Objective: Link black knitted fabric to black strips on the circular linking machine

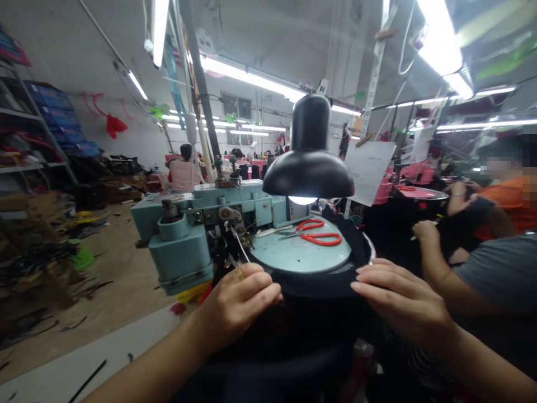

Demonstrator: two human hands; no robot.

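Note:
A teal circular linking machine stands in front of me, with a round teal dial plate at its right side. Black knit fabric runs around the dial's near rim and hangs down in a dark mass. My left hand, wearing a gold ring, pinches the fabric's edge at the rim. My right hand lies flat on the fabric further right. Red-handled scissors rest on the dial, beyond both hands. A black desk lamp hangs above the dial.
To my right, a co-worker's arm in a grey sleeve reaches forward, and another person in orange handles dark fabric. Scraps litter the floor at left, below loaded shelves. More workers sit at pink-covered stations beyond.

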